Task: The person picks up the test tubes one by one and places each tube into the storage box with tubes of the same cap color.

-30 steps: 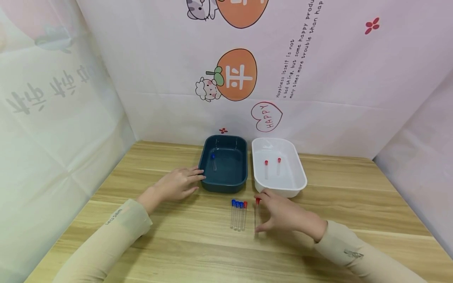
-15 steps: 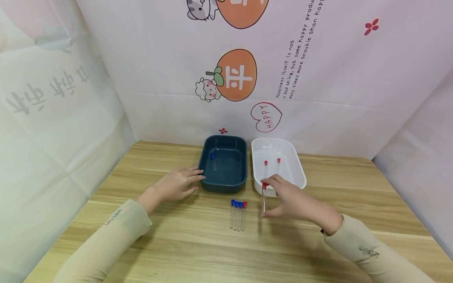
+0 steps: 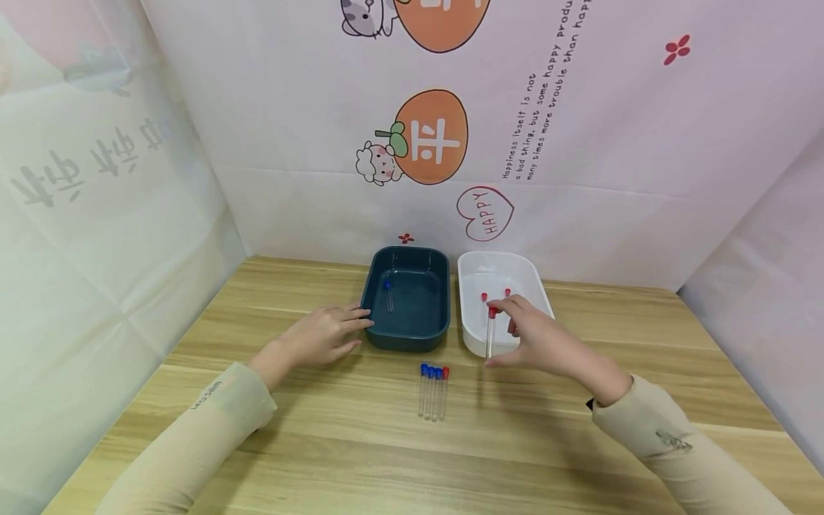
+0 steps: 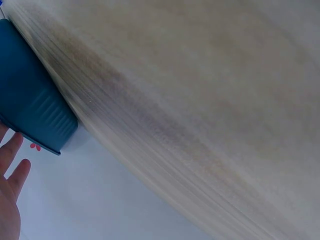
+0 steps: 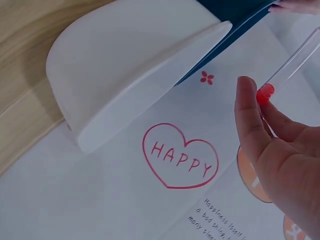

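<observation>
My right hand [image 3: 547, 343] holds a clear test tube with a red cap [image 3: 492, 313], fingers at the cap and thumb at the lower end. It hangs over the near part of the white basin [image 3: 475, 347]. In the right wrist view the red-capped tube [image 5: 292, 64] shows above the fingers. Inside the white basin, two red caps [image 3: 484, 297] are visible; their tubes are partly hidden. My left hand [image 3: 325, 335] touches the left side of the dark teal basin [image 3: 405, 343] with its fingers extended. One blue-capped test tube [image 3: 389, 295] lies in that basin.
In front of the basins, three blue-capped test tubes [image 3: 430, 393] and one red-capped test tube [image 3: 445, 393] lie side by side on the wooden table [image 3: 360, 458]. A printed cloth [image 3: 309, 214] hangs behind the basins, with cloth at both sides too.
My right hand has lifted the red-capped tube off the table area and carried it away from me and rightward, over the white basin. The left hand has stayed put.
</observation>
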`<state>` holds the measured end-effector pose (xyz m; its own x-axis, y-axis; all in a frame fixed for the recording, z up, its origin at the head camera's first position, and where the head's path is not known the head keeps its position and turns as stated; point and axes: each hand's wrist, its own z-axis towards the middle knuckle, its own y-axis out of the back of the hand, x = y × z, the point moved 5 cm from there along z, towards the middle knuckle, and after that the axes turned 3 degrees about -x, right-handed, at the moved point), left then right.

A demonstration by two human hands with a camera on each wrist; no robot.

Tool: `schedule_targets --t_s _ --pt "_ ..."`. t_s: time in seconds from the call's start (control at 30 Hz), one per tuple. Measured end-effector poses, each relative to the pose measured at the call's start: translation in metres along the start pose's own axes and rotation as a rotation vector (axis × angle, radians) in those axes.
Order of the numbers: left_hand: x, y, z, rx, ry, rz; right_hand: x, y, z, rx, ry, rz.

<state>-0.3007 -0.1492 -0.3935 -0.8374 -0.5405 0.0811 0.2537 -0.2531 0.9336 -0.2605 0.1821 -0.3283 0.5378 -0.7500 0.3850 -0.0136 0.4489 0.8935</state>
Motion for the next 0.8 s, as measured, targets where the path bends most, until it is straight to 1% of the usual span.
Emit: schedule_targets --t_s 0.17,0.5,0.8 --pt "0.0 0.0 0.0 0.0 0.002 -0.005 -0.012 0.002 0.007 0.007 -0.019 0.017" --pt "0.0 0.001 0.0 -0.004 0.004 -0.005 -0.042 -0.003 0.023 0.041 -0.073 0.046" --pt "0.0 0.0 0.0 -0.001 0.004 -0.01 -0.065 -0.007 0.039 0.072 -0.114 0.022"
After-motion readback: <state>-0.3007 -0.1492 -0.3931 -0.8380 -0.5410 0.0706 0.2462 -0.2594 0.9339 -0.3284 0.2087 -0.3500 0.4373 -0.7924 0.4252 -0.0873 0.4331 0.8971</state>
